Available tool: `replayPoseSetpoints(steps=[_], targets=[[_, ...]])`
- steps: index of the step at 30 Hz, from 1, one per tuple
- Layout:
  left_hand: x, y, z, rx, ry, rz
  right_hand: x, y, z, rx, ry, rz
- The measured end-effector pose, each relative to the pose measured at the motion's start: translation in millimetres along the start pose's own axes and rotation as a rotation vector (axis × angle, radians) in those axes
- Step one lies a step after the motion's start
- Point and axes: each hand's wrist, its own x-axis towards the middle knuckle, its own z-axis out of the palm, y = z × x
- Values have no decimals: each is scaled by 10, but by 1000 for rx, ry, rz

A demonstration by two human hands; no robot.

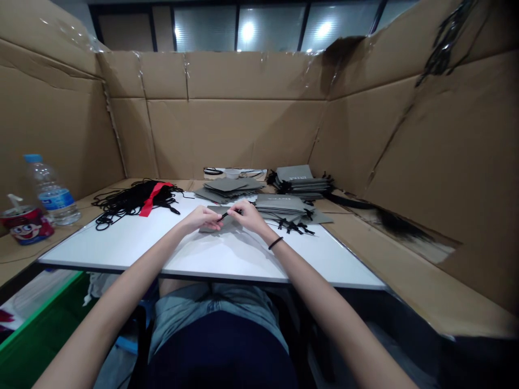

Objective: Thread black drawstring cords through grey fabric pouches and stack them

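Observation:
A flat grey paper bag [214, 222] lies on the white board [133, 243] in front of me. My left hand [203, 218] rests on it with fingers pinched together. My right hand [247, 214] is closed too, and a short black cord [224, 215] runs between the two hands just above the bag. A black band circles my right wrist.
A bundle of black cords tied with a red strip [140, 199] lies at the left. Stacks of grey bags [302, 181] sit behind and right of my hands. A water bottle [51, 190] and a printed cup [26, 224] stand far left. Cardboard walls surround the desk.

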Motion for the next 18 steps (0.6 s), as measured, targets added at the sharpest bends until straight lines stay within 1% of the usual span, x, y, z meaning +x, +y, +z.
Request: replayPoseSetpoints(steps=[4, 10, 18], targets=[[2, 23, 36, -26, 24, -29, -4, -27, -3, -7, 13, 2], [2, 53, 18, 21, -82, 15, -9, -73, -40, -24, 9, -37], [-44, 65, -70, -79, -88, -14, -50, -93, -76, 9, 44, -46]])
